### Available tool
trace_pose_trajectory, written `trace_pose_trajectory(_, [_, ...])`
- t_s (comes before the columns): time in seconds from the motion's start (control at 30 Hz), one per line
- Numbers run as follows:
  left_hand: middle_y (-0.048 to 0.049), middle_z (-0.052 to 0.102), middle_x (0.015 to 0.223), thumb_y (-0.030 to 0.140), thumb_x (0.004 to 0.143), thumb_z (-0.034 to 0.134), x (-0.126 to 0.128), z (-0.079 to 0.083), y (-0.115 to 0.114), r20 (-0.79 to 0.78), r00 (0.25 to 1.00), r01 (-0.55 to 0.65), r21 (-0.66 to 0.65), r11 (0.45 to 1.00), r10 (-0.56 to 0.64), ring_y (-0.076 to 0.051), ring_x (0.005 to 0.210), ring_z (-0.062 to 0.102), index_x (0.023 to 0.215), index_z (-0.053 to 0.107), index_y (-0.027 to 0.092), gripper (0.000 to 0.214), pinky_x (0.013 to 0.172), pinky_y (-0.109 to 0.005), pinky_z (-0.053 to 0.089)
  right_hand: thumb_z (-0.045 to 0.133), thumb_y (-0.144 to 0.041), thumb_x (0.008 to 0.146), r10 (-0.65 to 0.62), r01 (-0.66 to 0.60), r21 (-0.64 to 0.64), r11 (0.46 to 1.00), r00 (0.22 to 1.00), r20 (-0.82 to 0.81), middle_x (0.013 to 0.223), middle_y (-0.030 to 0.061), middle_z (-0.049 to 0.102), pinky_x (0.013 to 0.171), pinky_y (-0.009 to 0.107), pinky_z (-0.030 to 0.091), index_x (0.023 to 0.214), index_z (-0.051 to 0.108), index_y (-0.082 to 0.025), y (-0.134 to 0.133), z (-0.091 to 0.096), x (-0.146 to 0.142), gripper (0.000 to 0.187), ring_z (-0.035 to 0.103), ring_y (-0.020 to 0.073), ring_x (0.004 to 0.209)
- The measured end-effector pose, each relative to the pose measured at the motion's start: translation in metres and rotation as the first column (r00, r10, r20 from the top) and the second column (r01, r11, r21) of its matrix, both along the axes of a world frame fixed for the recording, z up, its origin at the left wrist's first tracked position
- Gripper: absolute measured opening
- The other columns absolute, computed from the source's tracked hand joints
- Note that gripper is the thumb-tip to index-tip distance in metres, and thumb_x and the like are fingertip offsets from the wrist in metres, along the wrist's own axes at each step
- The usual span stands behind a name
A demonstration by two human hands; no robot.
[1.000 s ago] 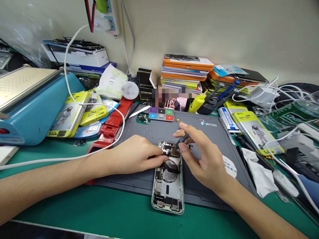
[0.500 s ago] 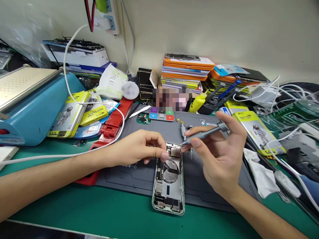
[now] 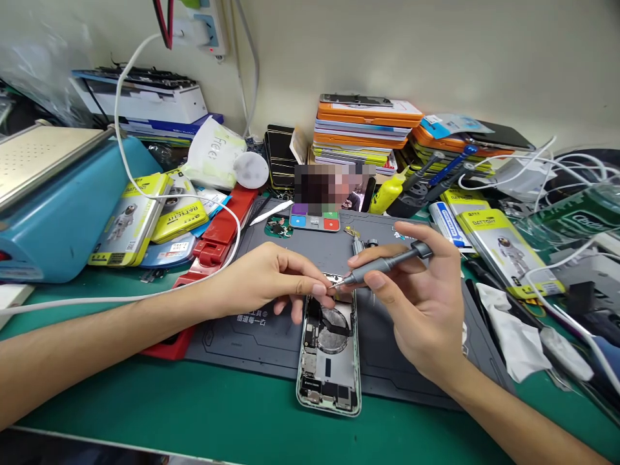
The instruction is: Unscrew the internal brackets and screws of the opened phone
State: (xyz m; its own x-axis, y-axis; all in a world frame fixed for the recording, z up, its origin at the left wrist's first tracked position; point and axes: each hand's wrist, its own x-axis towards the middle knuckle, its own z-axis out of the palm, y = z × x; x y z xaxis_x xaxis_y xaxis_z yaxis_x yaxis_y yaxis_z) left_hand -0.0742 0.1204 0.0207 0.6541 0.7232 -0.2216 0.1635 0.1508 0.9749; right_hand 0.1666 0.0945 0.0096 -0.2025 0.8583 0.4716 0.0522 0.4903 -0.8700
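the right hand [image 3: 426, 303] is gripping a slim grey metal screwdriver [image 3: 387, 261], its tip pointing at the top end of an opened pale-green phone shell [image 3: 330, 361], which is lying across the front edge of a dark grey rubber mat [image 3: 271, 336], near the front edge of the green bench [image 3: 194, 407]. the left hand [image 3: 264, 278] is pinching thumb and forefinger closed at that tip.

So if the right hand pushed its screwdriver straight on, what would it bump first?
Probably the fingertips of the left hand, right at the screwdriver tip above the open phone; depth is unclear.

opened phone [image 3: 330, 361] on mat [image 3: 271, 339], boxes [image 3: 365, 132] behind — heating machine [image 3: 58, 200] far left
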Motion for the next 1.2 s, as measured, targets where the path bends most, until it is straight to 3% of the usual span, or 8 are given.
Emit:
trace_pose_trajectory(0.37, [-0.0034, 0.087, 0.108, 0.026, 0.097, 0.081, 0.0012, 0.0024, 0.0008, 0.058, 0.998, -0.03, -0.152, 0.988, 0.039, -0.007, 0.064, 0.075, 0.105, 0.084, 0.02, 0.01, 0.053, -0.014, 0.051, 0.074, -0.027, 0.102, -0.052, 0.032, -0.165, 0.986, 0.992, -0.115, 0.102, 0.003, 0.076, 0.069, 0.04, 0.075, 0.138, 0.051, -0.037, -0.0017, 0.0022, -0.0026, 0.044, 0.079, 0.0241, 0.096])
trace_pose_trajectory(0.5, [-0.0027, 0.087, 0.107, 0.021, 0.095, 0.082, 0.0019, 0.0023, 0.0012, 0.059, 0.997, -0.039, -0.133, 0.99, 0.047, -0.007, 0.064, 0.075, 0.104, 0.083, 0.019, 0.009, 0.053, -0.014, 0.05, 0.075, -0.027, 0.102, -0.023, -0.01, -0.201, 0.98, 0.986, -0.162, 0.103, 0.0021, 0.076, 0.069, 0.037, 0.075, 0.137, 0.051, -0.037, 0.0, 0.0016, -0.0025, 0.043, 0.079, 0.0225, 0.098])
trace_pose_trajectory(0.77, [-0.0033, 0.086, 0.108, 0.025, 0.096, 0.082, -0.0006, 0.0008, 0.0013, 0.036, 0.999, -0.03, -0.091, 0.995, 0.034, -0.007, 0.065, 0.075, 0.102, 0.081, 0.018, 0.009, 0.054, -0.014, 0.049, 0.076, -0.03, 0.101, -0.016, -0.02, -0.242, 0.97, 0.989, -0.147, 0.102, 0.0018, 0.076, 0.069, 0.038, 0.074, 0.137, 0.051, -0.038, 0.0014, 0.0023, -0.0031, 0.044, 0.08, 0.0245, 0.1])
trace_pose_trajectory(1.2, [-0.0034, 0.086, 0.108, 0.027, 0.097, 0.081, -0.0009, -0.0005, 0.0011, 0.031, 0.999, -0.01, -0.069, 0.998, 0.012, -0.007, 0.066, 0.075, 0.101, 0.081, 0.018, 0.009, 0.055, -0.015, 0.048, 0.077, -0.029, 0.101, 0.013, -0.062, -0.26, 0.964, 0.982, -0.186, 0.1, -0.0002, 0.077, 0.074, 0.033, 0.074, 0.135, 0.053, -0.038, 0.0025, 0.0037, -0.0033, 0.042, 0.079, 0.0193, 0.095])
